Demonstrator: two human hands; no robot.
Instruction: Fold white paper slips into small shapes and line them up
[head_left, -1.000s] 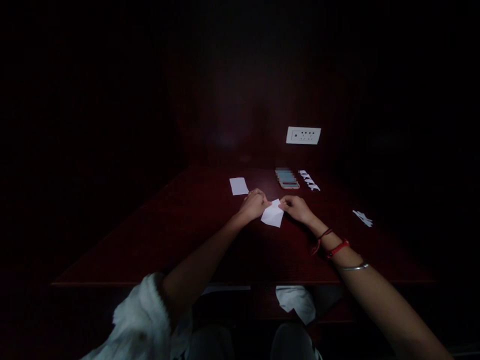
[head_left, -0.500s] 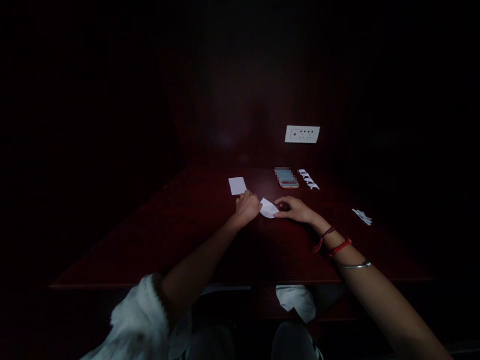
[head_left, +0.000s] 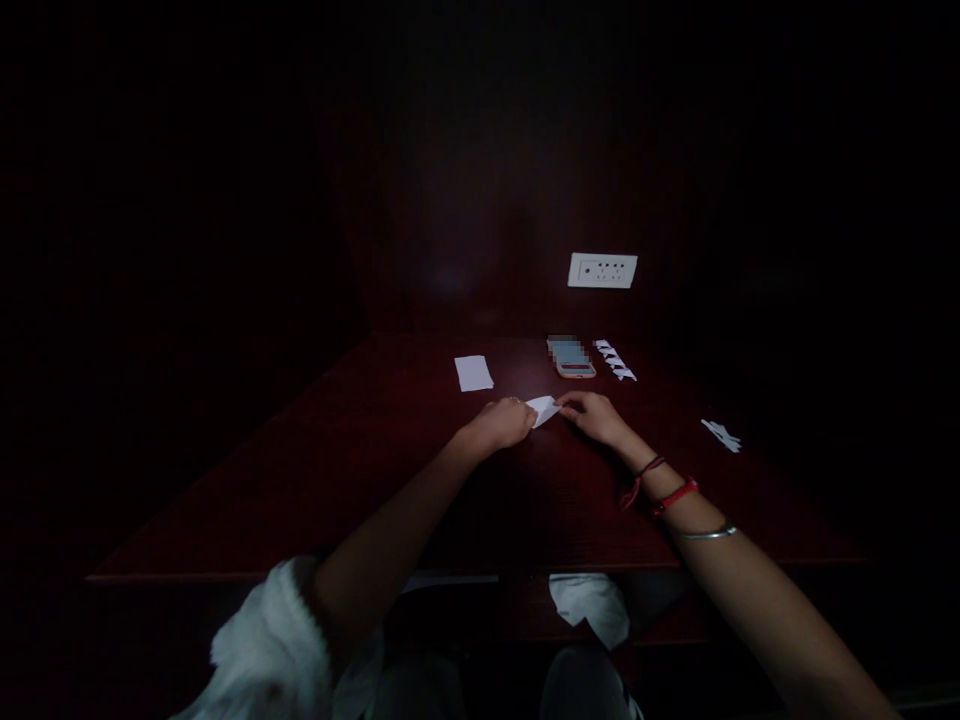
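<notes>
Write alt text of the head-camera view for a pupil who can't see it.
A person's left hand and right hand hold a folded white paper at a dark red table. Beyond lie a white paper rectangle, an orange-edged phone and a row of white paper pieces; white paper strips lie to the right.

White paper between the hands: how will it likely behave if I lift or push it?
The white paper is probably light, being a small sheet. It likely bends easily, as its folded shape between the left hand and right hand suggests. Flat-faced, it probably won't roll.
</notes>
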